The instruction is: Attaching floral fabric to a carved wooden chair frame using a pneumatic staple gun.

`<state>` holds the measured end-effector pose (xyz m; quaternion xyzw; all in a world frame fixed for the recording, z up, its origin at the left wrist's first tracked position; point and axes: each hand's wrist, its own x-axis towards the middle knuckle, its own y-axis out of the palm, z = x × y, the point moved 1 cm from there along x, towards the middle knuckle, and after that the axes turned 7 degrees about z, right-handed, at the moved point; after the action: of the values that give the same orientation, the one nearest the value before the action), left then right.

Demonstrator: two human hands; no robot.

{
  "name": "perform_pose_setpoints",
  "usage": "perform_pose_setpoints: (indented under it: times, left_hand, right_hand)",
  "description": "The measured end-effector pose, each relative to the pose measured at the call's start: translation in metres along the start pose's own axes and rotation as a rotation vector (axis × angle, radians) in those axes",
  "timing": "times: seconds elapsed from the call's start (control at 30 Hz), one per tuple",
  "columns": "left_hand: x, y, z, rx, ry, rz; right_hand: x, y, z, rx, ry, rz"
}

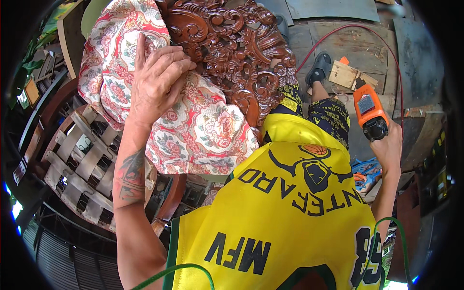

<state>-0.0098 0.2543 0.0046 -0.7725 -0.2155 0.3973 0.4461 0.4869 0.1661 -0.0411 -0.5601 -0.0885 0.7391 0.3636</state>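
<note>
My left hand [162, 79] lies on a red-and-white floral fabric [205, 130], one finger stretched apart from the others. Its other fingertips bend over the fabric's edge, beside a glossy brown carved wooden panel [232, 48]. Away to the right, my right hand [389, 142] is wrapped round an orange and black staple gun [369, 108], held apart from the fabric. Part of its grip is hidden by my fingers. The fabric is draped over a padded piece, with a green edge showing beneath.
A wooden seat frame with woven straps [79, 169] stands at the left. A red hose [382, 38] curves over the wooden floor on the right. A wood offcut [345, 75] lies near my dark clog [319, 66]. A blue bag-like item [365, 174] sits below the staple gun.
</note>
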Motion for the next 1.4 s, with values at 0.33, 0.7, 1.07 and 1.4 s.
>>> perform_pose_setpoints:
  times: [0.33,0.7,1.07,1.4]
  left_hand:
    - [-0.014,-0.006,0.005,-0.01,0.035,-0.005]
    - [-0.01,-0.009,0.003,0.006,0.015,0.04]
    - [-0.011,0.004,0.015,0.003,0.046,-0.134]
    - [-0.059,0.027,0.04,0.3,-0.011,0.064]
  right_hand:
    - [0.014,0.012,0.006,-0.035,0.075,0.065]
    - [0.025,0.013,0.002,-0.018,0.055,0.081]
    - [0.027,0.006,-0.012,-0.006,0.007,-0.017]
    - [0.025,0.002,-0.014,0.055,0.006,-0.012]
